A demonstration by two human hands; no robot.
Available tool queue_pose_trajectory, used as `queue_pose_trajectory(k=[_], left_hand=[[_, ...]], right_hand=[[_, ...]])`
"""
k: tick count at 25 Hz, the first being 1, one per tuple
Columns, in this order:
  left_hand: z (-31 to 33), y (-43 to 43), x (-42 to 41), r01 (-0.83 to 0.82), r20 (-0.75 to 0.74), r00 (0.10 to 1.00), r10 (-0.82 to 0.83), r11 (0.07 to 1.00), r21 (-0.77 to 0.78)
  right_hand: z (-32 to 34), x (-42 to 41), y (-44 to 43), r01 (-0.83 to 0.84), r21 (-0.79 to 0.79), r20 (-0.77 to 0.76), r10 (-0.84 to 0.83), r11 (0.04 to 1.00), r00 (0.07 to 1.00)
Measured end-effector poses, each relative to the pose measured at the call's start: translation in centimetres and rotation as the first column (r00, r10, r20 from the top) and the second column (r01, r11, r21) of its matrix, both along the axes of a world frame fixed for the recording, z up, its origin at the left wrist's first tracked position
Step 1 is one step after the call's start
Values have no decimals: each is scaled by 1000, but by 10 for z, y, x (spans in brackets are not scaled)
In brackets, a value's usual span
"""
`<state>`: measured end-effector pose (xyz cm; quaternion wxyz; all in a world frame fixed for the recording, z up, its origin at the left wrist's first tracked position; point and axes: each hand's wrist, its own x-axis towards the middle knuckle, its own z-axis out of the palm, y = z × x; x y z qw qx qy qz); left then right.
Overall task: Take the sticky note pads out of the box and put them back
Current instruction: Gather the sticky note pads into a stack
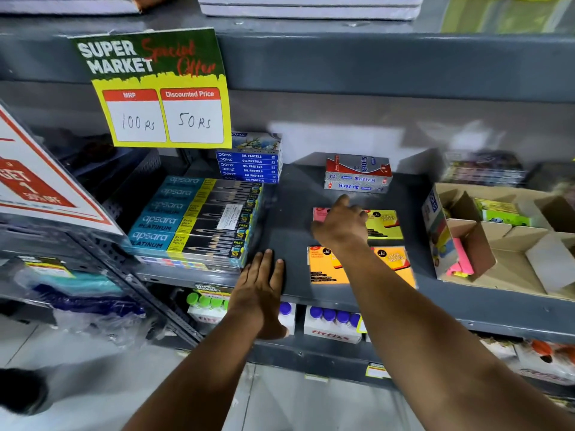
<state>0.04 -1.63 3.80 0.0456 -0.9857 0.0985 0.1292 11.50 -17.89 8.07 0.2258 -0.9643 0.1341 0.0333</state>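
Several wrapped sticky note pads lie flat on the grey shelf (289, 213): a pink pad (320, 214) and a yellow pad (385, 224) at the back, two orange pads (323, 265) (396, 262) in front. My right hand (340, 227) rests on top of the pink pad, fingers bent, thumb pointing away; whether it grips the pad is hidden. My left hand (263, 281) lies flat, fingers spread, on the shelf's front edge. At the right stands the open cardboard box (460, 241) with dividers, holding pink and green pads.
Apsara pencil boxes (193, 219) are stacked at the left, blue oil pastel boxes (250, 166) behind them, a Softek box (357, 175) at the back. A price sign (161, 91) hangs above. Glue bottles (329, 325) fill the shelf below.
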Motion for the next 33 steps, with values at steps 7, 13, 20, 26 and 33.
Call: queue_pose_trajectory(k=[7,13,20,26,33], left_hand=[[-1,2,-5,14,39,999,-13,999,-36],[-2,2,-6,23,55,998,-20,999,-50],[-1,0,-5,13,30,999,-12,1000,-24],[-2,0,-5,7,30,1000,-7,1000,-22],[0,1,-4,8,21,1000,-8,999,-32]], right_hand=[[25,-22,-25,-38,-82,105,46,996,993],[14,-84,-82,34,-86,-116,-44,996,992],[-1,-95,-83,87,-69,-112,-95,994,989],[4,-95,-80,82,-101,-98,-92,991,991],[30,-90,-42,-27,-45,67,30,999,997]])
